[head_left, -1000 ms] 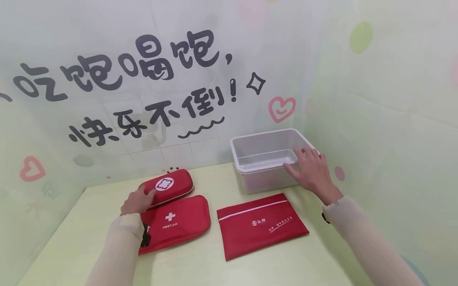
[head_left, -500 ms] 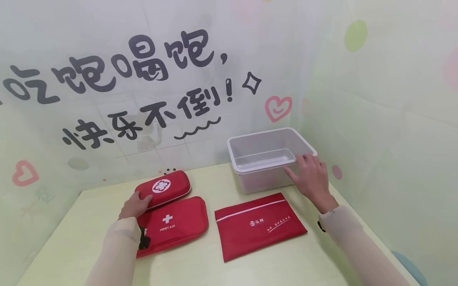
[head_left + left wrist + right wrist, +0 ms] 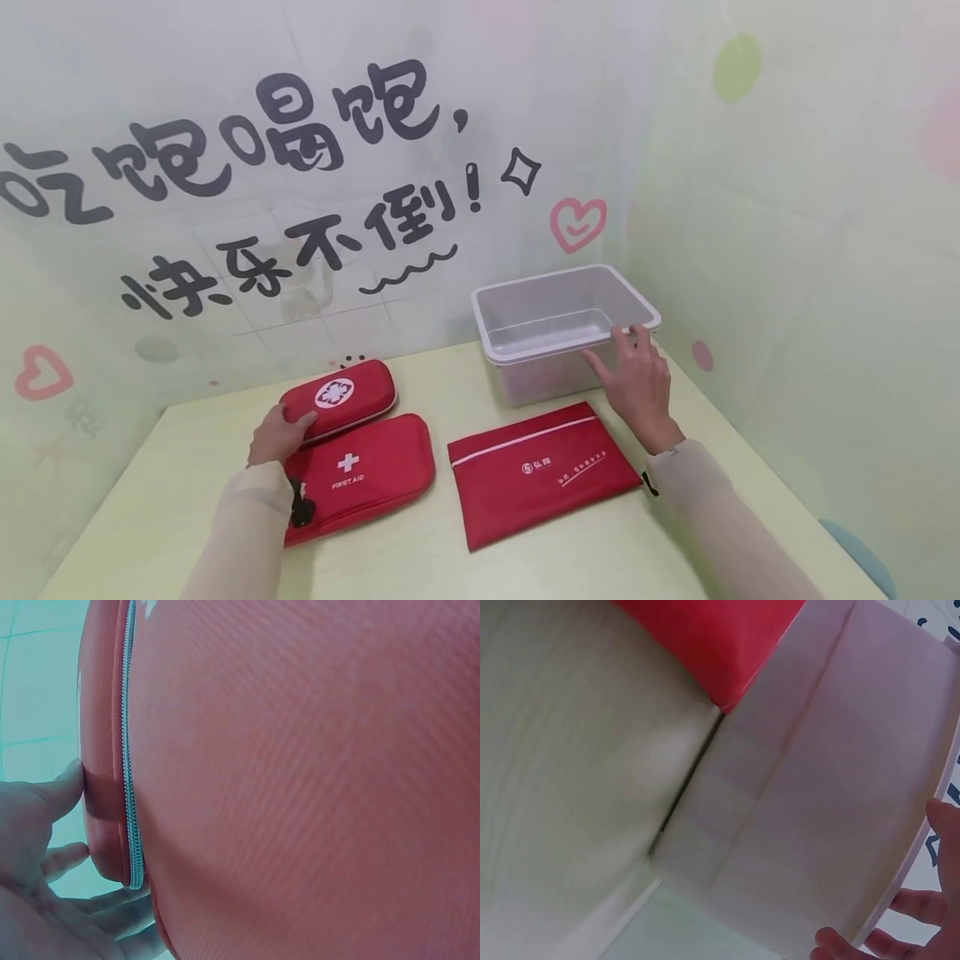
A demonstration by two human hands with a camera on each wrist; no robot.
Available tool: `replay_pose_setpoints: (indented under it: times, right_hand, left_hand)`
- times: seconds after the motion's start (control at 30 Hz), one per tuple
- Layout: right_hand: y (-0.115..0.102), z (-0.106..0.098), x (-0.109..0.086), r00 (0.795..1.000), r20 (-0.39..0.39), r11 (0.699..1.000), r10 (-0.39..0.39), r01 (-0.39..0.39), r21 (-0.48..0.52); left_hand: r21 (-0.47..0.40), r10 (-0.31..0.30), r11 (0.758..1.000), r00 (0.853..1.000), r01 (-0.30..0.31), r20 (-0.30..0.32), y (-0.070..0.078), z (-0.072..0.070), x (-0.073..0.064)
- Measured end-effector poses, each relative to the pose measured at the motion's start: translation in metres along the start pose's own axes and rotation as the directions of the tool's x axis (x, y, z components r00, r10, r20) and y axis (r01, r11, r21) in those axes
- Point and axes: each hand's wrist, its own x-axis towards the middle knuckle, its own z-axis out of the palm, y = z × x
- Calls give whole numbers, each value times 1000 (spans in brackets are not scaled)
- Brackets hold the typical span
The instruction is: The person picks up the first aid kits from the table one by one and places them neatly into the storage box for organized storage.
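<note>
My left hand (image 3: 276,432) is at the left end of a small red zippered first-aid case (image 3: 367,396), thumb along its near side and fingers round the end. In the left wrist view, the thumb (image 3: 64,787) and fingertips meet the edge of the case (image 3: 103,750). Just in front lies a larger red first-aid case (image 3: 382,475) with a white cross, its left end partly hidden by my sleeve. My right hand (image 3: 639,387) is at the near right rim of a translucent plastic bin (image 3: 536,375), fingers spread and loosely bent over the rim.
A flat red pouch (image 3: 517,508) with a white stripe lies in front of the bin. Pale table (image 3: 390,558) surrounds these things. Printed wall sheets stand behind (image 3: 420,325) and to the right, close beside the bin.
My right hand has drawn back from over the bin toward its near rim. My left fingers have slid back from atop the small case to its left end. The head view has shifted slightly.
</note>
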Motion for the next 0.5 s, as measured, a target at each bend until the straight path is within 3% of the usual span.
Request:
replay_pose_setpoints:
  times: [0.33,0.5]
  right_hand:
    - [-5,9,1,997,-36,990,70,-65,125]
    - [-5,10,0,996,-39,986,85,-78,148]
  left_hand:
    - [-110,-13,994,1000,10,-28,1,1,-2]
    - [-208,-27,978,998,15,-56,1,-1,-6]
